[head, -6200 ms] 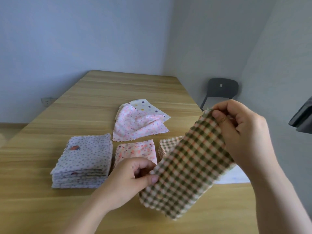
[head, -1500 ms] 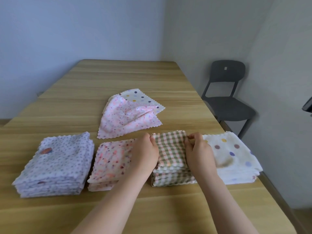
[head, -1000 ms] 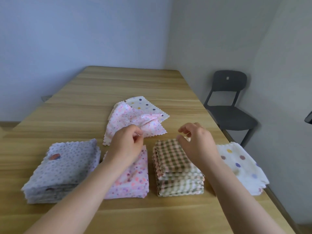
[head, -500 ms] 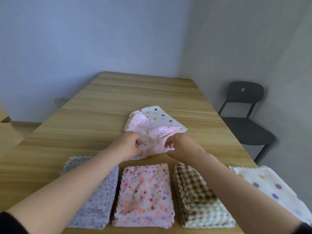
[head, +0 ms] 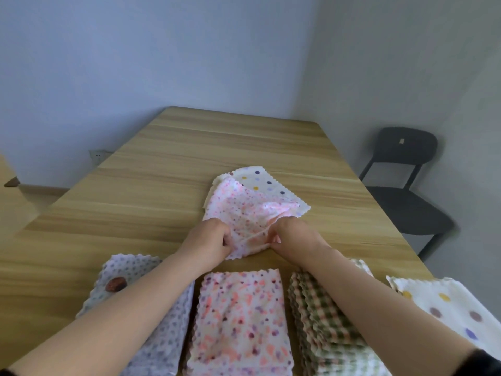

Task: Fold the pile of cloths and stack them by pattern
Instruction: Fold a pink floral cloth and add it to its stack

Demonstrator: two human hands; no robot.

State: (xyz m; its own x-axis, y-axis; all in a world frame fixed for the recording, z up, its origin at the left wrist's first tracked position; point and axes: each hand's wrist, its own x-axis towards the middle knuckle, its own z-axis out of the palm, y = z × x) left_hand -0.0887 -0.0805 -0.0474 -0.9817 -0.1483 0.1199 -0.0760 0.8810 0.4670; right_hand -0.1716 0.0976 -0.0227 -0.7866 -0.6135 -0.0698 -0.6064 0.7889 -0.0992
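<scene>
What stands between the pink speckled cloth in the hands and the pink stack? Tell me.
Nothing visible. The left hand and right hand grip the pink speckled cloth; only a bare strip of table lies between it and the pink stack.

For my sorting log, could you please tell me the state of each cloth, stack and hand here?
pink speckled cloth, unfolded, rumpled, gripped by both hands
polka-dot cloth, unfolded, lying under it
lilac stack, folded
pink stack, folded
checked stack, folded
polka-dot stack, folded
left hand, grips the cloth's near edge
right hand, grips it too
</scene>
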